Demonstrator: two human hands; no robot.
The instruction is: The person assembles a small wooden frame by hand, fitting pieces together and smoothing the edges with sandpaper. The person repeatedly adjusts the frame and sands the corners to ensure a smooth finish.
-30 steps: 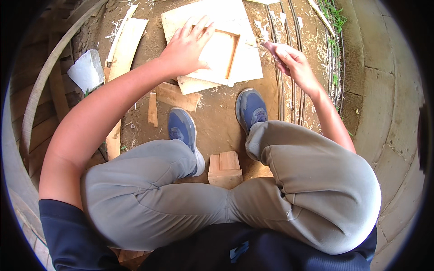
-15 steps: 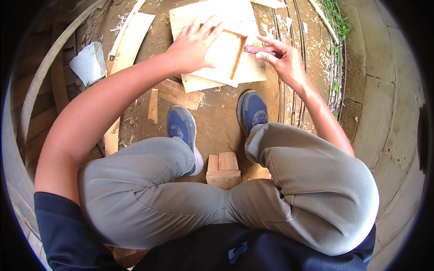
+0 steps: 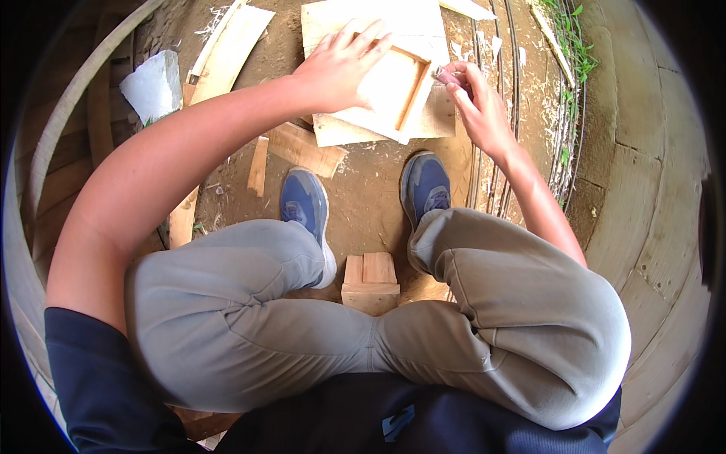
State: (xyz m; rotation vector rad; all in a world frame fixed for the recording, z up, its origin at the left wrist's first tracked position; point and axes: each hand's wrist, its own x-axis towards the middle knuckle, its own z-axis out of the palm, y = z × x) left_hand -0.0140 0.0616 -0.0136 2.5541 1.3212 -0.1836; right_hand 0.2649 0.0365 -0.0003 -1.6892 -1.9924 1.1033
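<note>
A shallow square wooden tray with raised edges (image 3: 413, 102) lies on a pale flat board (image 3: 441, 113) on the ground. My left hand (image 3: 340, 74) rests across the tray's left side, fingers spread and laid flat. Just off the tray's right edge, my right hand (image 3: 485, 113) is closed around a small tool with a reddish-purple handle (image 3: 448, 77). A metal end shows at the handle's tip, close to the tray's edge. The rest of the tool is hidden by my fingers, so its kind is unclear.
Offcuts (image 3: 306, 148) and a long plank (image 3: 234, 53) lie left of the board. Beyond my left forearm sits a grey stone block (image 3: 153, 87). A small wooden block (image 3: 370, 281) stands between my legs. Dark rods (image 3: 515, 83) run along the right, beside shavings and grass (image 3: 576, 53).
My right hand has tilted the tool, and its metal end has shifted along the tray's edge. The tray looks turned slightly clockwise. My left hand stays flat on it. The view has shifted a little.
</note>
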